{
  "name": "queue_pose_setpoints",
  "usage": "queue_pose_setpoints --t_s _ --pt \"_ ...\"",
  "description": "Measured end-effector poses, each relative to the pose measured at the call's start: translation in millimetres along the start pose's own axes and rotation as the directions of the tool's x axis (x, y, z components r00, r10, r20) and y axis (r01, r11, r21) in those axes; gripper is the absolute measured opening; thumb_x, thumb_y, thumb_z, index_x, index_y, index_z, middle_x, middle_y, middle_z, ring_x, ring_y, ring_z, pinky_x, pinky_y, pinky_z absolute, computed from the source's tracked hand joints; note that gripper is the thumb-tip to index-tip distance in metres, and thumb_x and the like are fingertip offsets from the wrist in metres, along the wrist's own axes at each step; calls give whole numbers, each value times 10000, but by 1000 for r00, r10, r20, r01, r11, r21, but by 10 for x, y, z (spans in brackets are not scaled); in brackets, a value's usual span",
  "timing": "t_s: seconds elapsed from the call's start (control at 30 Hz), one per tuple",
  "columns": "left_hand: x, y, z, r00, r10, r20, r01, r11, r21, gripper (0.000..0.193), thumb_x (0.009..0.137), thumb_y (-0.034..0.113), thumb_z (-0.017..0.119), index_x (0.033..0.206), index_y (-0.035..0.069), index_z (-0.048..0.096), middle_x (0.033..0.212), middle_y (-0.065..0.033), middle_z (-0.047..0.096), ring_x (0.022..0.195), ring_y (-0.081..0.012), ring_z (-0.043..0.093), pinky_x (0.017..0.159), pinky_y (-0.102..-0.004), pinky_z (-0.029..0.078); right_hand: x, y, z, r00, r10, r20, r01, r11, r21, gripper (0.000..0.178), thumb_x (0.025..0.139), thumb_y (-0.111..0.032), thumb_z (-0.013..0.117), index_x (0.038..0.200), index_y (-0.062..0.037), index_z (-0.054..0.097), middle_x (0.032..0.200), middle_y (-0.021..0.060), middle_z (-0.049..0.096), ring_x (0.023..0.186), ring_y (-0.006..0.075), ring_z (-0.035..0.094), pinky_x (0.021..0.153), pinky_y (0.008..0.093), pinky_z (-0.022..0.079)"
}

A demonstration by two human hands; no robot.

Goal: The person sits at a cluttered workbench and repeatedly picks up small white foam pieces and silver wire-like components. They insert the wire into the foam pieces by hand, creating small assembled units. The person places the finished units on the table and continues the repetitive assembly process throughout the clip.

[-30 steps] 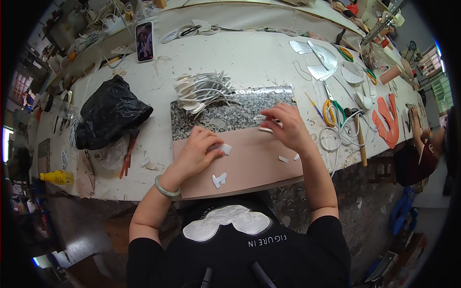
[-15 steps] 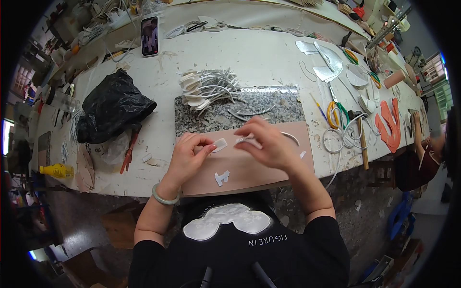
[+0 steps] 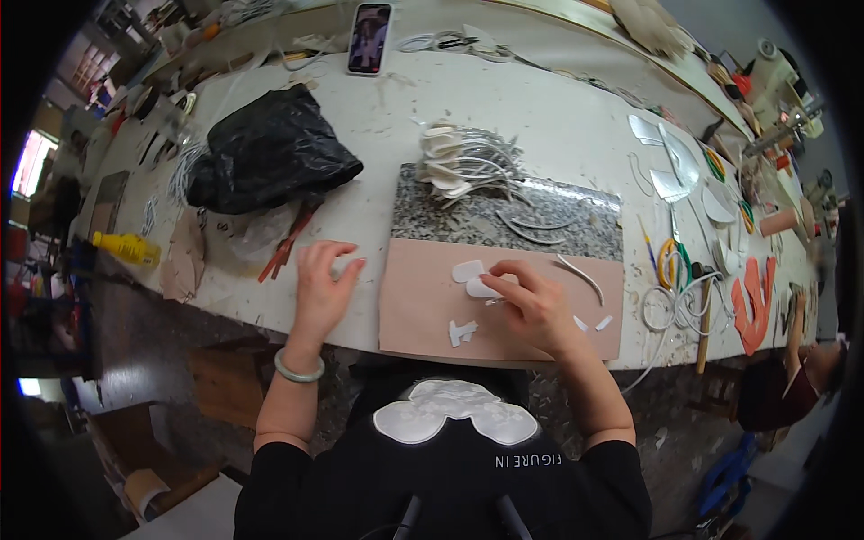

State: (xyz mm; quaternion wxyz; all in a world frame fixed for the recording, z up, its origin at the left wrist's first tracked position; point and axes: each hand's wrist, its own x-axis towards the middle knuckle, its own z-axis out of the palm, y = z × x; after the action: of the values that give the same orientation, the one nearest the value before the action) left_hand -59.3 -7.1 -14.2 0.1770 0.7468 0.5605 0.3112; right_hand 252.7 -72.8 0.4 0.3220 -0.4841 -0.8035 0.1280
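Note:
Over the table just left of the tan sheet (image 3: 414, 306), my left hand (image 3: 322, 283) is open and empty, its thumb and fingers curved apart. My right hand (image 3: 537, 310) is above the sheet, thumb and fingers closed at the edge of a small white rounded piece (image 3: 480, 287). Another white rounded piece (image 3: 464, 270) lies beside it, partly overlapped. Small white scraps (image 3: 463, 334) lie nearer me on the sheet. A grey curved cord (image 3: 583, 277) rests on the sheet, right of my right hand.
Beyond the sheet is a speckled stone slab (image 3: 418, 211) with a bundle of grey cords with white ends (image 3: 468, 162). A black plastic bag (image 3: 270, 153) is at left, near a yellow bottle (image 3: 126, 247). At right lie scissors (image 3: 673, 261) and coiled white cord (image 3: 684, 310). A phone (image 3: 370, 38) stands behind.
My left hand has let go of its white piece and moved left off the sheet. My right hand has come down to the white pieces on the sheet. The whole view has shifted.

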Motion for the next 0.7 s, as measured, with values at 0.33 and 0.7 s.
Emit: queue_pose_setpoints --t_s 0.33,0.7 --pt "-105 -546 -210 930 -352 105 359 931 -61 239 793 139 738 966 12 634 823 -69 602 784 -194 552 733 -327 467 188 -127 10 998 -6 -63 14 991 133 311 733 41 630 1017 -78 674 989 44 634 687 189 653 575 313 513" --pt "67 -653 -269 962 -239 128 239 971 18 228 806 143 723 966 10 630 855 -63 573 674 -135 538 657 -291 469 160 -227 82 1000 -21 24 15 979 203 304 748 29 655 1034 -72 672 987 52 627 729 199 671 597 317 532"
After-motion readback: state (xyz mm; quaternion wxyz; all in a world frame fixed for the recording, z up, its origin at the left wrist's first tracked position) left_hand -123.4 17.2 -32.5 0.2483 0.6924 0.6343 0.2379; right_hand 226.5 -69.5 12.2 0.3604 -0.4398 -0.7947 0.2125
